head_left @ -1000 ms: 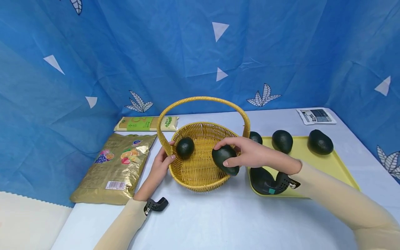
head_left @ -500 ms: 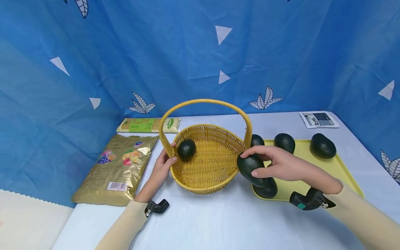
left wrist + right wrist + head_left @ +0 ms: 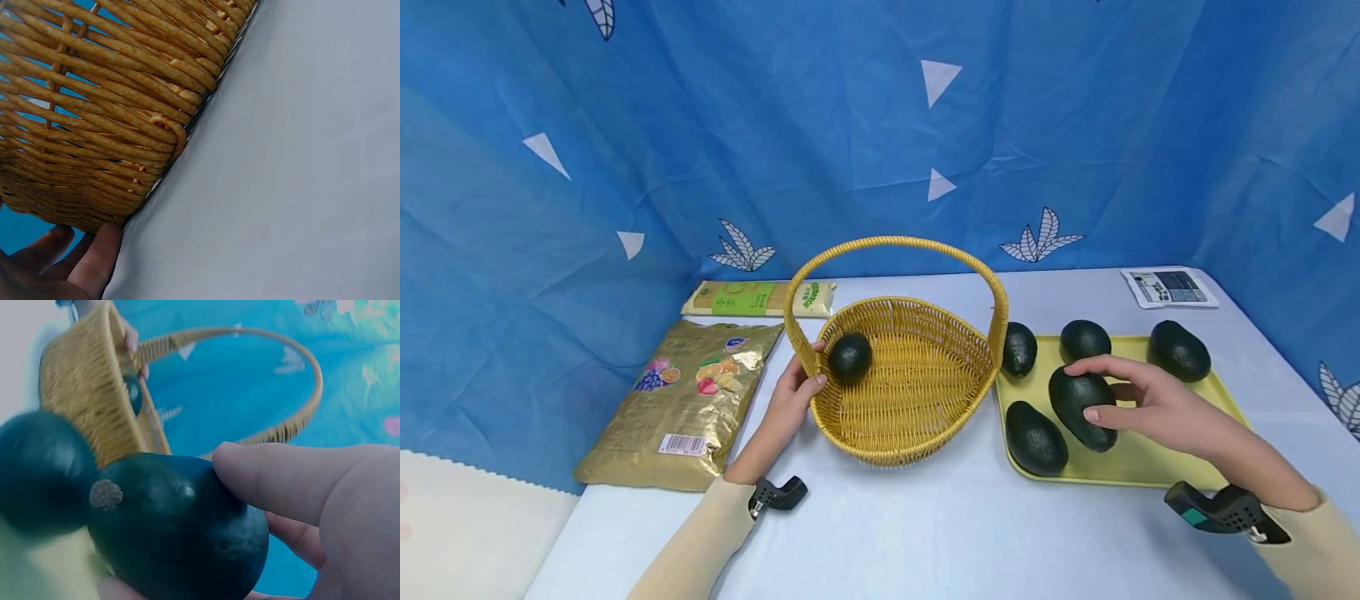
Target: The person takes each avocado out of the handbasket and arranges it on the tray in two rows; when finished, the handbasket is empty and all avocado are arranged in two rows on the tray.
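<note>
My left hand (image 3: 790, 400) holds the left side of a yellow wicker basket (image 3: 891, 458), at the foot of its tall handle. In the left wrist view its fingertips (image 3: 100, 253) touch the woven wall. One dark green avocado (image 3: 850, 358) lies inside the basket at the left. To the right, my right hand (image 3: 1138, 400) grips another avocado (image 3: 1078, 408) over the yellow tray (image 3: 1150, 471), thumb on the near side. In the right wrist view this avocado (image 3: 178, 525) shows its stem end. Whether it touches the tray I cannot tell.
Several more avocados lie on the tray, one front left (image 3: 1036, 439) and one at the far right corner (image 3: 1180, 350). A gold foil bag (image 3: 677, 408) and a noodle pack (image 3: 756, 298) are left of the basket. A white pouch (image 3: 1168, 287) lies back right.
My right hand has carried its avocado from over the basket rightward to over the tray. The left hand has stayed on the basket. The view has shifted slightly.
</note>
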Tool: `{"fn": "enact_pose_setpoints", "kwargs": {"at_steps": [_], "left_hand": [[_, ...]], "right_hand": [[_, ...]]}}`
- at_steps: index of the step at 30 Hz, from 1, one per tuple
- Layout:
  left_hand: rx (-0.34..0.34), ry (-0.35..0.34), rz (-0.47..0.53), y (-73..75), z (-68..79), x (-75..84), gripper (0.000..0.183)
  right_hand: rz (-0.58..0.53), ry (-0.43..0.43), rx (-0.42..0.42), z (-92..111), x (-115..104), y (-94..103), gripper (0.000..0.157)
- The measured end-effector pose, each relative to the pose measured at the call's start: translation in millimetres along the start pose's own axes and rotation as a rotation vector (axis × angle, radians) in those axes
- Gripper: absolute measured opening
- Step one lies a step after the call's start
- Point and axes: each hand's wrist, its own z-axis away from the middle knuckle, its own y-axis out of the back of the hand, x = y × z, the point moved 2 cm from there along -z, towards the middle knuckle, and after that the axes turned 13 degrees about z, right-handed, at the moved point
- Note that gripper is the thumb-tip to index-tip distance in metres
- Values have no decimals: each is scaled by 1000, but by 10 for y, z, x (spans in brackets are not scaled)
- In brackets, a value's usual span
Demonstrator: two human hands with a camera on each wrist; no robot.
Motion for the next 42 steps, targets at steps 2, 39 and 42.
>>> {"fn": "enact_pose_setpoints", "kwargs": {"at_steps": [2, 39, 42], "left_hand": [[0, -19, -1, 4, 2, -11, 52], [8, 28, -8, -1, -7, 7, 55], [8, 30, -6, 3, -9, 4, 55]], "right_hand": [[20, -38, 17, 40, 81, -1, 48], [65, -255, -55, 179, 575, -178, 60], [68, -245, -53, 180, 616, -184, 60]]}}
